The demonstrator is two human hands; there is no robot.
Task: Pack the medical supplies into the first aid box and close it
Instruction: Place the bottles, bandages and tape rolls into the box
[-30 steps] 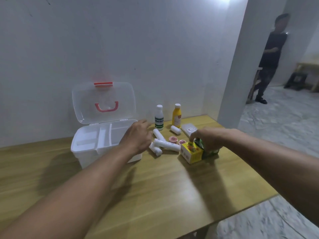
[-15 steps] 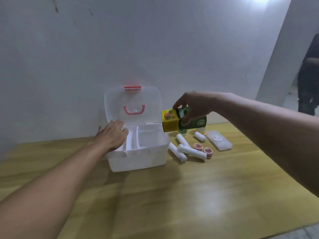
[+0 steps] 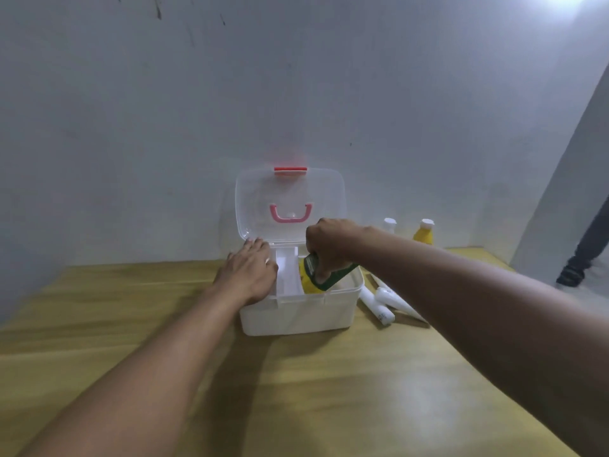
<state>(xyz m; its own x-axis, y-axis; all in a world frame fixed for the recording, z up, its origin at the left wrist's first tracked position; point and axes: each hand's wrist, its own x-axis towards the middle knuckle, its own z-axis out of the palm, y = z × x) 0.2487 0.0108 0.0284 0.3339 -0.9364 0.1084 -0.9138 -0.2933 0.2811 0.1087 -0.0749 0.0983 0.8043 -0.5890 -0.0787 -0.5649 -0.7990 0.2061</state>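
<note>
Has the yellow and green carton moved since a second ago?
Yes. The yellow and green carton, held in the right hand, has gone from the table beside the white rolls leftward into the first aid box.

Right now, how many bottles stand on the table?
2: a white-capped bottle and a yellow bottle, side by side at the wall behind the right forearm. It may hide others.

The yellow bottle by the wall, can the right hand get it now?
Probably not yet: the right hand is busy holding the yellow-green cartons in the first aid box. The yellow bottle itself stands unblocked.
</note>
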